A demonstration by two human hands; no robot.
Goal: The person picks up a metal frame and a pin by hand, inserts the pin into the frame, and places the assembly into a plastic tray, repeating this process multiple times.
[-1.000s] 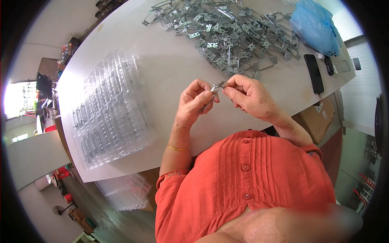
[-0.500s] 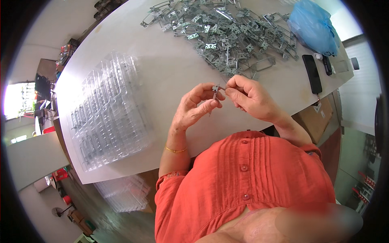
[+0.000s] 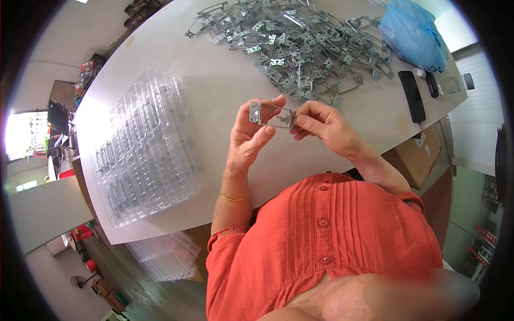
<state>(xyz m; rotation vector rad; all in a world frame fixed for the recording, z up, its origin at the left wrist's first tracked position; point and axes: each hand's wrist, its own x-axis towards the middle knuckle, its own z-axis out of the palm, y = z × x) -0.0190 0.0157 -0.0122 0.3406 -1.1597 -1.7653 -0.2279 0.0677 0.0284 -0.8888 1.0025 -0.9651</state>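
Both of my hands are on one small metal wire-frame bracket [image 3: 256, 113], with a flat punched plate at the end by my left palm. My right hand [image 3: 325, 125] pinches its other end between thumb and fingers. My left hand [image 3: 247, 131] curls around the plate end, thumb below and fingers above; some finger contact is hidden behind the bracket. Just beyond the hands lies a large loose pile of similar metal brackets [image 3: 300, 53]. On the left is a clear plastic tray [image 3: 147, 150] with rows of moulded slots; greyish parts show through it.
A blue plastic bag [image 3: 412, 35] sits at the far right, with a black phone [image 3: 412, 96] and a small black object [image 3: 432, 85] nearby. More clear trays [image 3: 163, 255] are stacked below the left table edge. A cardboard box [image 3: 415, 163] stands under the right edge.
The bracket has turned from nearly end-on to lengthwise between my hands. My left hand has shifted left and its thumb and fingers have spread wider; the right keeps its pinch.
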